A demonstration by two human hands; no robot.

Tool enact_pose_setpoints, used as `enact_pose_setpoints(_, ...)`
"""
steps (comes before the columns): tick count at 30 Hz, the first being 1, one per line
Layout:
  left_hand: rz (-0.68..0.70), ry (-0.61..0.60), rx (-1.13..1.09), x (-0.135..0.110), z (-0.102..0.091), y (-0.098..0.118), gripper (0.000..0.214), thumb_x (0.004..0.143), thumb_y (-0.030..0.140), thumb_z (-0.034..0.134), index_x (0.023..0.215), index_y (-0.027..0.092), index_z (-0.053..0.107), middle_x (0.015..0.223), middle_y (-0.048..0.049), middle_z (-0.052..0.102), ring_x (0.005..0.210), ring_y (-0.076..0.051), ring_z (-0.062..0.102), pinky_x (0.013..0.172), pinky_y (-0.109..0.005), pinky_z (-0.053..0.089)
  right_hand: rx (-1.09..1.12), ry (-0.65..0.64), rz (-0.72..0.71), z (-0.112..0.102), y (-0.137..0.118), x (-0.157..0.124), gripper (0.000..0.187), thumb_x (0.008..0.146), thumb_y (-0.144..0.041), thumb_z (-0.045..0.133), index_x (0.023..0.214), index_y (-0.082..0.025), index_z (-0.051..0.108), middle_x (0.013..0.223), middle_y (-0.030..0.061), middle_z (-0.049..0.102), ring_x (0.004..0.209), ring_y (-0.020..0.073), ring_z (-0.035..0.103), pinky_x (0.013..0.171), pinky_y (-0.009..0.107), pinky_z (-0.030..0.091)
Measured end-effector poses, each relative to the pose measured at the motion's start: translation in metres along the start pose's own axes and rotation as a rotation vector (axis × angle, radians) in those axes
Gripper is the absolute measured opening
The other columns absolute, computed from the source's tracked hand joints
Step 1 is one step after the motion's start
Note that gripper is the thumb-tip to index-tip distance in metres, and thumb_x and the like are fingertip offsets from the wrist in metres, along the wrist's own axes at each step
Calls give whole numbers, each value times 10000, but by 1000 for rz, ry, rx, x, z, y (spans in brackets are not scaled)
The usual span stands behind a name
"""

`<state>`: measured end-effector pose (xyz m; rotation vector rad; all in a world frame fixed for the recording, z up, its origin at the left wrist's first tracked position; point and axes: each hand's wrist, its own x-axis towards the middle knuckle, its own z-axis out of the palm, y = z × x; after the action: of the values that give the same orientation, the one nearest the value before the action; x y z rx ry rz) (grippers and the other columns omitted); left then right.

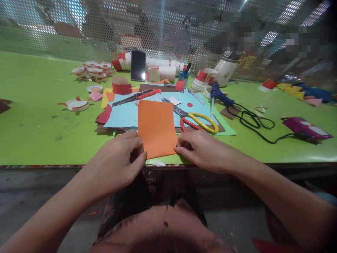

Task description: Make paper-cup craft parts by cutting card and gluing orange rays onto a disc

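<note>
Sheet [157,129]: between both hands' fingertips, extending beyond them.
Left hand [119,153]: fingers pinching the near left corner, probably to steady it.
Right hand [204,149]: fingers pinching the near right corner, apparently squaring the edge.
Scissors [190,115]: just beyond the right fingers, seemingly for reach.

Smooth bright-green tabletop [31,140] spans mid-frame. Grey see-through panel with round holes [160,31] runs along the top behind it, view beyond blurred. Bright white light strips [291,12] upper right. Dull grey floor [26,196] lower left.
</note>
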<state>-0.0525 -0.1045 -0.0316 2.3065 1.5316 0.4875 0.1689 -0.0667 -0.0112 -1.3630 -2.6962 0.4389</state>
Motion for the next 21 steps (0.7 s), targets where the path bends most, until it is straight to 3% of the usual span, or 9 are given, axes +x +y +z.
enact_pose_setpoints(21, 42, 39, 71, 0, 3, -1, 104, 832, 228, 467, 734, 194, 470, 740, -15, 500, 653, -166, 446, 569, -307, 322, 26, -70, 66, -7, 1, 11, 198, 841, -257, 588, 665, -166, 583, 612, -1, 590, 541, 106, 466, 494, 242, 268)
